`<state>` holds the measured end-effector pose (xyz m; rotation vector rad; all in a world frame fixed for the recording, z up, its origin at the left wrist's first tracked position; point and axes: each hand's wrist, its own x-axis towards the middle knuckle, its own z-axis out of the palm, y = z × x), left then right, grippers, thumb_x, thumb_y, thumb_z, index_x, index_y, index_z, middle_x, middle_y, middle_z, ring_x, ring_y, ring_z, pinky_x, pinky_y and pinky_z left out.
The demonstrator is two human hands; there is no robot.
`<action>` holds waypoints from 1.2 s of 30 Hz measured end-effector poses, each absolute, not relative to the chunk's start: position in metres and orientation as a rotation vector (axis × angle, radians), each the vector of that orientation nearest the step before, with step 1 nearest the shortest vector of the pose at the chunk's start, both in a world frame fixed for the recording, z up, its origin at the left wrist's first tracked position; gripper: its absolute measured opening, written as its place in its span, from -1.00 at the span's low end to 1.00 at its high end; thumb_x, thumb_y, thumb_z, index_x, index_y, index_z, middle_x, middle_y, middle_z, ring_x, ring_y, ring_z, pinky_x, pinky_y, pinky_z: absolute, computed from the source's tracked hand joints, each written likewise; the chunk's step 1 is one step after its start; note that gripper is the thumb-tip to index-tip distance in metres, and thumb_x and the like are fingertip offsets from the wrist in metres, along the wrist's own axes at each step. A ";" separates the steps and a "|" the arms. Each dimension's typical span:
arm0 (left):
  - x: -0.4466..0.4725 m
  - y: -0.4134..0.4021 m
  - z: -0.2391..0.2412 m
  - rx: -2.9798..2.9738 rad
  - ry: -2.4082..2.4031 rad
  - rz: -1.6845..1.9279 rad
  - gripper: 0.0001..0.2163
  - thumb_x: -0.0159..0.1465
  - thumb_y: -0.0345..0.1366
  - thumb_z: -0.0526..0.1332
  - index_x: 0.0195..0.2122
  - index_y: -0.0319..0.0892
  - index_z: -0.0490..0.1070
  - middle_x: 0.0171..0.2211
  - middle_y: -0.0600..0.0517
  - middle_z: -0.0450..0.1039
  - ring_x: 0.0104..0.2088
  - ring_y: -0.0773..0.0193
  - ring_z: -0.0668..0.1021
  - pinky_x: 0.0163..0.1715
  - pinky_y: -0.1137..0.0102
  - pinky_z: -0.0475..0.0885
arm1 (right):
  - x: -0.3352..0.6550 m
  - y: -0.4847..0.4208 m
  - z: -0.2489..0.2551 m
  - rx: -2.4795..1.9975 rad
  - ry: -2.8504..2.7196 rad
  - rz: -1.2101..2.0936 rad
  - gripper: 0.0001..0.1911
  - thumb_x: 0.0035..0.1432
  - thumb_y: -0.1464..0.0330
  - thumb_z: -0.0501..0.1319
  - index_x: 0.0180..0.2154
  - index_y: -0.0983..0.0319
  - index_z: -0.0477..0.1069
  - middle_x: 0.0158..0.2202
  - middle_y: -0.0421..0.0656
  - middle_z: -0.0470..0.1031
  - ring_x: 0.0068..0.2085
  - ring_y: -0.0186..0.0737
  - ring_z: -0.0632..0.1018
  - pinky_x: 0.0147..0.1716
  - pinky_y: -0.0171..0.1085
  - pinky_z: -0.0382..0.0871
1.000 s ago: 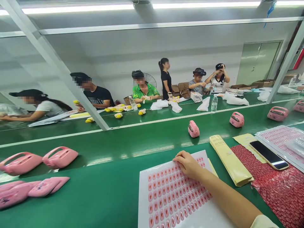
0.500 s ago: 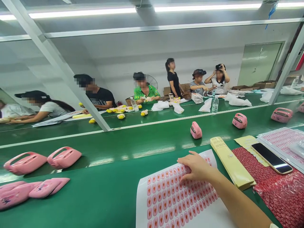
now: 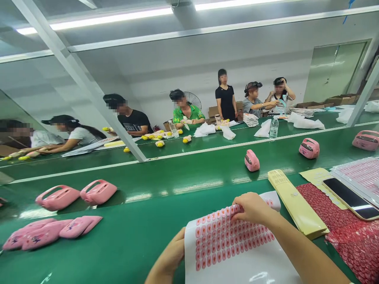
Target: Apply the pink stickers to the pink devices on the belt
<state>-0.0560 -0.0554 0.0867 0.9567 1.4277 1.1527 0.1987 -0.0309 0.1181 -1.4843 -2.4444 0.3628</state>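
Note:
A white sticker sheet (image 3: pixel 237 256) with rows of small pink stickers lies tilted on the green table in front of me. My left hand (image 3: pixel 170 256) grips the sheet's left edge, fingers curled behind it. My right hand (image 3: pixel 251 208) rests on the sheet's far end, its fingertips pinched at a sticker in the top rows. What the fingertips hold is too small to see.
Pink plastic shells (image 3: pixel 77 193) and flat pink covers (image 3: pixel 50 232) lie at the left. Pink toys (image 3: pixel 251 161) ride the green conveyor belt (image 3: pixel 192 169). At the right are yellow backing strips (image 3: pixel 299 205), red sticker sheets (image 3: pixel 349 232) and a phone (image 3: pixel 351 198). Several people work across the belt.
My left hand has come into view and taken the sheet's left edge. The sheet has lifted and shifted right. My right hand's fingers have curled into a pinch on the top rows.

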 end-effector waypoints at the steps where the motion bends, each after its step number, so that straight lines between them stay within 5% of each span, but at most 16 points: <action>1: -0.062 -0.054 0.095 1.030 1.400 1.094 -0.80 0.08 -0.19 0.24 -0.36 -0.21 0.43 -0.42 0.03 0.44 -0.45 0.26 0.47 -0.45 0.34 0.40 | 0.198 -0.030 0.118 -1.501 -2.452 0.348 -0.71 -0.08 0.09 0.24 -0.38 0.15 0.43 -0.39 -0.19 0.53 -0.33 -0.17 0.50 -0.49 -0.35 0.14; 4: -0.069 -0.048 0.125 1.345 1.409 1.067 -0.79 -0.12 -0.12 0.32 -0.64 -0.14 0.42 -0.67 0.09 0.36 -0.59 0.29 0.39 -0.58 0.43 0.29 | 0.196 -0.029 0.117 -1.514 -2.492 0.311 -0.73 -0.07 0.11 0.24 -0.38 0.16 0.43 -0.39 -0.18 0.53 -0.33 -0.17 0.50 -0.49 -0.35 0.13; 9: -0.035 -0.038 0.159 1.740 1.382 0.647 -0.75 -0.20 -0.22 0.34 -0.43 -0.06 0.52 -0.34 0.01 0.53 -0.25 0.09 0.49 -0.25 0.35 0.33 | 0.195 -0.029 0.112 -1.429 -2.581 0.281 -0.72 -0.05 0.11 0.23 -0.38 0.17 0.43 -0.39 -0.17 0.54 -0.33 -0.17 0.51 -0.50 -0.35 0.11; 15: -0.004 -0.028 0.157 1.914 1.209 0.317 -0.86 -0.16 -0.32 0.29 -0.50 -0.09 0.52 -0.55 0.09 0.50 -0.50 0.19 0.47 -0.54 0.42 0.29 | 0.196 -0.029 0.110 -1.457 -2.634 0.248 -0.72 -0.01 0.10 0.20 -0.40 0.18 0.43 -0.40 -0.16 0.54 -0.35 -0.18 0.51 -0.52 -0.35 0.08; 26: -0.008 -0.034 0.143 2.057 1.452 0.306 -0.89 -0.05 -0.28 0.17 -0.49 -0.12 0.45 -0.48 0.08 0.47 -0.44 0.22 0.44 -0.47 0.41 0.25 | 0.194 -0.029 0.111 -1.390 -2.593 0.333 -0.77 0.03 0.19 0.19 -0.30 0.19 0.37 -0.29 -0.18 0.48 -0.36 -0.25 0.48 -0.52 -0.36 0.08; 36: -0.010 -0.033 0.142 2.220 1.497 0.168 -0.80 0.05 -0.20 0.14 -0.65 -0.15 0.38 -0.67 0.12 0.31 -0.56 0.31 0.34 -0.58 0.45 0.15 | 0.192 -0.027 0.113 -1.363 -2.665 0.307 -0.77 0.09 0.20 0.15 -0.40 0.23 0.43 -0.37 -0.17 0.51 -0.34 -0.26 0.49 -0.53 -0.36 0.07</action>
